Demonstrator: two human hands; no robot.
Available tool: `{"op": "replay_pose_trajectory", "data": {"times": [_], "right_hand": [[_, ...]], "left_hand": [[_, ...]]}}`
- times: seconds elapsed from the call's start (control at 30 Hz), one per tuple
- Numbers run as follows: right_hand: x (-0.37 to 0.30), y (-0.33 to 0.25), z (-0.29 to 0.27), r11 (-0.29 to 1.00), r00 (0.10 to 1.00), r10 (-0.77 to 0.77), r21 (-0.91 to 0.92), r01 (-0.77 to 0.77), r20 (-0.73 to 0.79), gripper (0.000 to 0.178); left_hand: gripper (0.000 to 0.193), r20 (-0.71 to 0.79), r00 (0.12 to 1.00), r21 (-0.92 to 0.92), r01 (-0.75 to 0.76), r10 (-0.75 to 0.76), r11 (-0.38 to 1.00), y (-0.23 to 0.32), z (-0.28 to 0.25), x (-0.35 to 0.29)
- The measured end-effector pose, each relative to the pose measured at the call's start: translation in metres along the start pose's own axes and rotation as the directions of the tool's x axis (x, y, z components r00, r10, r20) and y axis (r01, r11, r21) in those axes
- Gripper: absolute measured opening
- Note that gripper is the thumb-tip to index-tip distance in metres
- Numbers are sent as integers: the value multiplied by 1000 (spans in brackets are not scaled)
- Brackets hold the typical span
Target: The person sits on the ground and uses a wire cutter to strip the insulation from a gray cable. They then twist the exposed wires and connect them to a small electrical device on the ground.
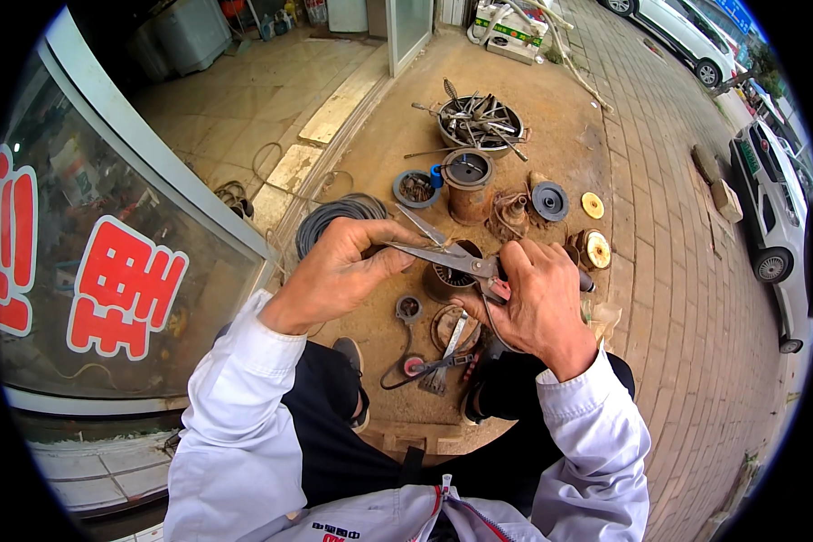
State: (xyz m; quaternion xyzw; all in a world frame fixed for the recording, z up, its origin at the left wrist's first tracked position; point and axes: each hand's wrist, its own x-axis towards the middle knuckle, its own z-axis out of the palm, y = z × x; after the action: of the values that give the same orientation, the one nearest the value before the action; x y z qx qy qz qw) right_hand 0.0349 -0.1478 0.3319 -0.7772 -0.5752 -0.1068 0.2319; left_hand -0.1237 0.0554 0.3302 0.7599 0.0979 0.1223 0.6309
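Observation:
My right hand point(544, 294) grips a pair of scissors point(465, 262) with red at the handles. The blades are spread apart and point left toward my left hand point(339, 266). Thumb and fingers of that hand are pressed together at the lower blade's tip; whatever they pinch is too small to make out. Under the scissors stands a round motor stator point(443, 287), partly covered by the blades and my right hand. A coil of grey cable point(334, 212) lies beyond my left hand.
A basin of metal tools point(483, 125) stands at the far side, with a rusty cylinder point(469, 194) before it. Nearby lie a dark pulley-like disc point(549, 200) and a yellow ring point(593, 205). A glass door point(126, 244) flanks the left; parked cars point(777, 217) are right.

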Motion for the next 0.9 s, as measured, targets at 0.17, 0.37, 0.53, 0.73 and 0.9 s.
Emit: {"op": "replay_pose_trajectory", "data": {"times": [0.17,0.37,0.53,0.73,0.9], "right_hand": [[-2,-2,0,1000,1000,-4,-31,4,-4,53],[-10,0,12,995,999,5,-103,-10,-42,55],[-2,0,3,998,998,-38,-53,35,-56,51],[-3,0,5,993,998,-40,-115,34,-42,50],[-11,4,15,998,998,-13,-62,9,-55,49]], "left_hand": [[21,-11,1000,50,10,-10,999,0,-1,-1],[21,-30,998,20,-54,55,998,0,2,-2],[20,-6,1000,37,16,-16,999,2,-1,-2],[21,-17,1000,71,17,-16,997,0,1,-1],[22,-27,999,-148,24,-29,989,3,1,-2]]}}
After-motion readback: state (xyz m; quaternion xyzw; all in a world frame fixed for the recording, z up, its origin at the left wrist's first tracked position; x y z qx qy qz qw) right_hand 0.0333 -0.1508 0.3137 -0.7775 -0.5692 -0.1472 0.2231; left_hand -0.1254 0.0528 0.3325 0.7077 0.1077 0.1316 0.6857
